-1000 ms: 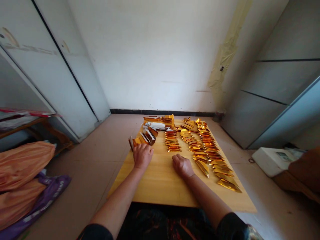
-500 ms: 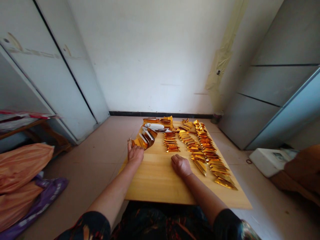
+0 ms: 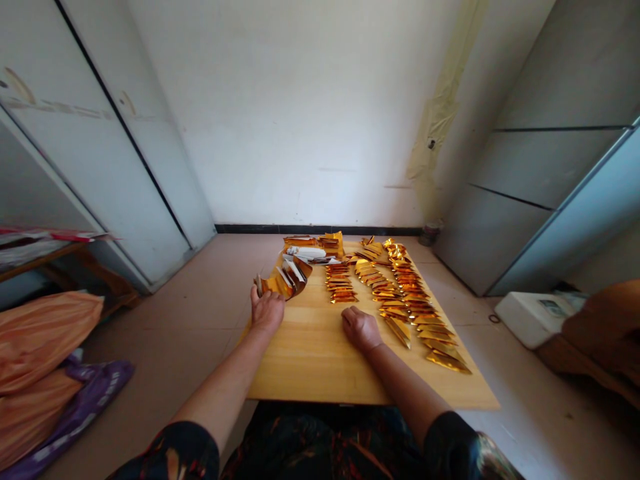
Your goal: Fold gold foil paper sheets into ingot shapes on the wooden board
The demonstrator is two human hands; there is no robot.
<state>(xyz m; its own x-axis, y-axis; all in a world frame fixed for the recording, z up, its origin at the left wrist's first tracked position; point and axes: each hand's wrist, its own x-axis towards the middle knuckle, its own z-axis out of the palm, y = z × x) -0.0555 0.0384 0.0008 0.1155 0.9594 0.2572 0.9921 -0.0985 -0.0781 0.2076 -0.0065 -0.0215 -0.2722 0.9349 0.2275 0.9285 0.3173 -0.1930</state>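
Observation:
My left hand is at the near left end of a fanned stack of gold foil paper sheets, its fingers closed on their edge. White backs show among the gold sheets. Resting low over the wooden table is my right hand, its fingers curled; whether anything is in them is hidden. Just beyond it lies a short row of folded gold foil pieces. To its right, a curved row of folded gold pieces runs away from me, and a longer row lines the table's right side.
At the far edge of the wooden table lie more gold sheets and a white roll-like packet. Orange bags and a purple bag sit on the left. A grey cabinet and a white box stand right.
The whole view has shifted slightly. My left hand stays at the edge of the gold sheets, and my right hand keeps its curled pose on the table.

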